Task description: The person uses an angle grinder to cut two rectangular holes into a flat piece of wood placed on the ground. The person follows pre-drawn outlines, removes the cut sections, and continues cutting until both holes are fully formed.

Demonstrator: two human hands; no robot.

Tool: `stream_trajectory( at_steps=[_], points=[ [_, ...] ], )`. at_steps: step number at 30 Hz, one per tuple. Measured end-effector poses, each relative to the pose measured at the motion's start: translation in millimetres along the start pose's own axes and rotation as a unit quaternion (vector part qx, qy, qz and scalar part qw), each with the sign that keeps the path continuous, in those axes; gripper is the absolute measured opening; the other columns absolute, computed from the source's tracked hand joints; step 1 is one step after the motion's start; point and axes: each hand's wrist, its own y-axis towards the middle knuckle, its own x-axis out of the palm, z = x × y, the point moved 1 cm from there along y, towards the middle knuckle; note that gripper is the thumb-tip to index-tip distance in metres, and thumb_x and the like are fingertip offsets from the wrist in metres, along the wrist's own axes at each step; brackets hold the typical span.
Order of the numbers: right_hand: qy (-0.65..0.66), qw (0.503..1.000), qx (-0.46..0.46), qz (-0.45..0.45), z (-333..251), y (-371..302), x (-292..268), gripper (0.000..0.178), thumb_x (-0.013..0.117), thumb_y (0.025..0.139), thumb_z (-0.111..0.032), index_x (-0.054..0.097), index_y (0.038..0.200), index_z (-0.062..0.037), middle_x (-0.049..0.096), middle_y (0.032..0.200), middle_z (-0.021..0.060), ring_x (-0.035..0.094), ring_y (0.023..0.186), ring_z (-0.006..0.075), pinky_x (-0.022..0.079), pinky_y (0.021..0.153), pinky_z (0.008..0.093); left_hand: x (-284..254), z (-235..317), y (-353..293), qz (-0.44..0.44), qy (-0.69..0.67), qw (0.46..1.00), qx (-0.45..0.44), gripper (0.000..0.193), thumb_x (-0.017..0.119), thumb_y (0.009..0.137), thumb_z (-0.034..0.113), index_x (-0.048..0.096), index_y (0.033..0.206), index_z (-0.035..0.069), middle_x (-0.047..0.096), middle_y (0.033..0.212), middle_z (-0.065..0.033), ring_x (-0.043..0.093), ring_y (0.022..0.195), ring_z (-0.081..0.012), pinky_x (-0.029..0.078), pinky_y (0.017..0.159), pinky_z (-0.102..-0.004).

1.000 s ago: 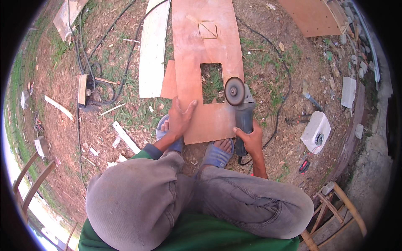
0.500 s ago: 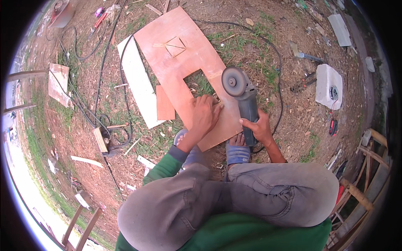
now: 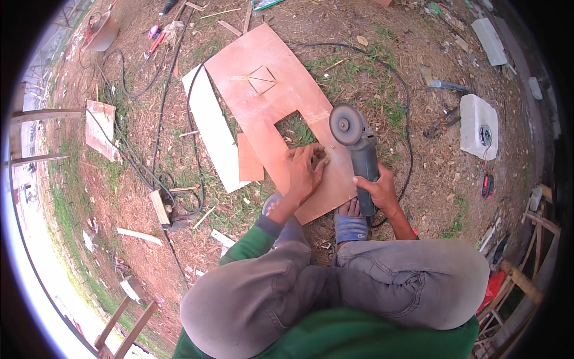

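Observation:
My right hand (image 3: 379, 188) is wrapped around the grey body of an angle grinder (image 3: 365, 160), whose round disc (image 3: 346, 124) points away from me. The grinder is over the right edge of a reddish plywood sheet (image 3: 251, 99). A rectangular opening is cut in the sheet, with grass showing through. Farther up, thin dark lines mark a small square on the wood. My left hand (image 3: 304, 172) rests on the sheet at the near edge of the opening. Its fingers are curled toward the thumb, and anything between them is hidden.
Beside the sheet lie a white board (image 3: 209, 128) and a small plywood offcut (image 3: 249, 158). Black cable (image 3: 408, 119) loops around the work. On the right are a white block (image 3: 478, 128) and pliers (image 3: 442, 121). A wooden frame (image 3: 532, 257) stands lower right; a bucket (image 3: 101, 33) is upper left.
The whole view has shifted, so the scene sits slightly lower and farther right. My left fingers have curled in more at the opening's edge. The right hand still holds the grinder.

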Motion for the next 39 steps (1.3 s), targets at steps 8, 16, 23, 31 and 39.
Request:
stream_trajectory(
  at_steps=[8, 16, 23, 31, 39],
  points=[
    [0.005, 1.0, -0.016, -0.007, 2.1, 0.9, -2.1, 0.039, 0.089, 0.09, -0.018, 0.073, 0.119, 0.0028, 0.078, 0.098, 0.0079, 0.073, 0.085, 0.015, 0.06, 0.08, 0.0347, -1.1, -3.4, -8.3, 0.009, 0.019, 1.0, 0.008, 0.035, 0.083, 0.096, 0.01, 0.071, 0.128, 0.013, 0.081, 0.121, -0.003, 0.069, 0.117, -0.0254, 0.04, 0.115, -0.0497],
    [0.03, 0.999, 0.003, -0.013, 1.3, 0.1, 0.3, 0.038, 0.087, 0.092, -0.018, 0.073, 0.12, 0.0031, 0.079, 0.099, 0.0082, 0.075, 0.085, 0.0147, 0.06, 0.079, 0.0336, -33.2, -22.0, 2.8, 0.259, 0.126, 0.957, -0.01, 0.049, 0.082, 0.1, 0.021, 0.064, 0.143, 0.005, 0.066, 0.139, -0.0215, 0.065, 0.122, -0.0383, 0.042, 0.117, -0.0543],
    [0.037, 0.999, -0.005, -0.023, -3.1, 1.2, -1.6, 0.039, 0.088, 0.092, -0.018, 0.073, 0.122, 0.0043, 0.08, 0.101, 0.0097, 0.076, 0.085, 0.0153, 0.06, 0.078, 0.0334, -89.5, -78.3, 36.1, 0.224, -0.069, 0.925, -0.299, 0.063, 0.073, 0.109, 0.039, 0.056, 0.14, -0.012, 0.067, 0.122, -0.028, 0.067, 0.116, -0.0356, 0.053, 0.099, -0.0485],
    [0.062, 0.998, -0.01, -0.023, -23.8, 0.0, -1.3, 0.033, 0.087, 0.092, -0.013, 0.071, 0.117, 0.0028, 0.076, 0.093, 0.0072, 0.075, 0.077, 0.0161, 0.061, 0.072, 0.0331, -100.5, -65.6, 48.7, 0.084, -0.177, 0.915, -0.353, 0.049, 0.076, 0.108, 0.031, 0.061, 0.128, -0.011, 0.076, 0.114, -0.0175, 0.072, 0.086, -0.0168, 0.053, 0.064, -0.0316],
    [-0.005, 0.999, -0.02, -0.047, -74.8, -1.9, -15.7, 0.034, 0.088, 0.091, -0.015, 0.071, 0.116, 0.0016, 0.076, 0.095, 0.0069, 0.073, 0.081, 0.0154, 0.059, 0.075, 0.0341, -69.3, -16.4, 36.8, 0.092, -0.52, 0.802, -0.279, 0.049, 0.067, 0.112, 0.01, 0.045, 0.154, -0.003, 0.076, 0.134, -0.0171, 0.079, 0.108, -0.0223, 0.066, 0.083, -0.0336]
  ],
)
